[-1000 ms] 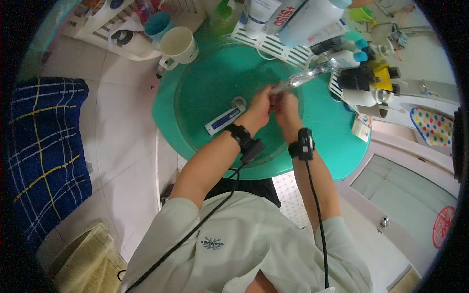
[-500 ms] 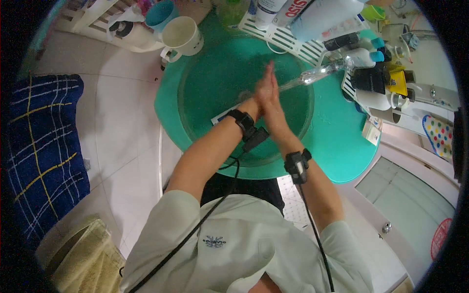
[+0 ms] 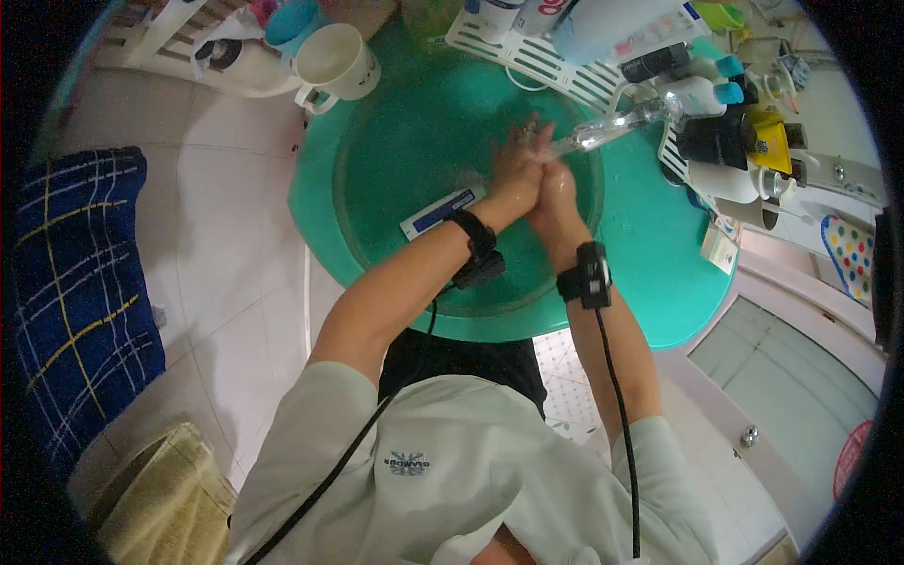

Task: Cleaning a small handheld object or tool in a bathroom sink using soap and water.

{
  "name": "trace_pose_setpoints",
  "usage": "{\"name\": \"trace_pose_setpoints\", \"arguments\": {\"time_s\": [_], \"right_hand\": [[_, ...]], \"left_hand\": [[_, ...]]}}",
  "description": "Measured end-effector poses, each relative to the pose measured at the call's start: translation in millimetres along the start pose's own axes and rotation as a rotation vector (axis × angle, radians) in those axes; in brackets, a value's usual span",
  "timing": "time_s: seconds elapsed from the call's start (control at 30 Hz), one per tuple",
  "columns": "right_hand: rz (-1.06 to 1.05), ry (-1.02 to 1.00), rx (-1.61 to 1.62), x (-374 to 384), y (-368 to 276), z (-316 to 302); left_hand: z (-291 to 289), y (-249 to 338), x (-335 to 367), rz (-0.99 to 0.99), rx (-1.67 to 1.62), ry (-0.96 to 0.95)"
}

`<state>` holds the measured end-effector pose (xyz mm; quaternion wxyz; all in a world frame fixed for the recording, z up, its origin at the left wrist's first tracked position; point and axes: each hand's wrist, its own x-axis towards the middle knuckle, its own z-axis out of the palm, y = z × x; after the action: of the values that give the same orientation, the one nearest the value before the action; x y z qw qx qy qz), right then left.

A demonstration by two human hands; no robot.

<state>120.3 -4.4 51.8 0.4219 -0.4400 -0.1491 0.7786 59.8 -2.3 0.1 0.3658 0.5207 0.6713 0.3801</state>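
Note:
Both hands are wet and press against each other over the green basin (image 3: 377, 188). My left hand (image 3: 515, 174) reaches in from the left, its fingers stretched out toward the faucet and slightly blurred. Against its palm side lies my right hand (image 3: 557, 193), whose fingers are mostly hidden behind the left one. Water from the clear faucet spout (image 3: 603, 130) meets the left fingers. Beside my left wrist, a white and blue flat pack (image 3: 441, 213) lies in the basin. No object shows between the hands.
A white mug (image 3: 337, 64) and a blue cup (image 3: 294, 26) stand at the back left. White slotted racks (image 3: 556, 71) with bottles and tubes line the back and right. A blue plaid towel (image 3: 89, 292) hangs at left. Black cables run from both wrist straps.
My hands were flat together with fingers pointing away; now the right hand has slid back along the left one. Both shifted slightly right, nearer the spout, uncovering more of the white and blue pack.

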Motion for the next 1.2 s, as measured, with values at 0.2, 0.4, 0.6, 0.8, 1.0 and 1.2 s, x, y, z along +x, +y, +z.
{"name": "trace_pose_setpoints", "arguments": {"time_s": [0.2, 0.4, 0.6, 0.8, 1.0, 1.2], "right_hand": [[0.063, 0.145, -0.029, -21.1, 6.0, -4.6], [0.072, 0.046, -0.011, -0.7, -11.9, -23.1], [-0.142, 0.080, -0.465, -14.0, 13.9, -28.6], [-0.730, -0.346, -1.504, -15.4, -11.3, -23.2], [-0.041, -0.181, -1.668, 25.6, -37.2, -14.0], [-0.480, -0.375, -1.398, 14.4, -19.4, -15.8]], "left_hand": [[-25.8, 23.0, 10.6, -0.119, 0.264, -0.473], [-16.8, 20.9, -15.5, 0.383, 0.351, 0.017], [-39.4, 34.7, -8.5, 0.277, 0.247, -0.294], [-41.8, -6.0, -12.7, 1.092, 0.848, -0.203], [-37.8, -4.6, -13.3, 0.994, 0.538, -0.456], [-41.2, 8.4, 10.9, 0.585, 0.533, -0.790]]}}
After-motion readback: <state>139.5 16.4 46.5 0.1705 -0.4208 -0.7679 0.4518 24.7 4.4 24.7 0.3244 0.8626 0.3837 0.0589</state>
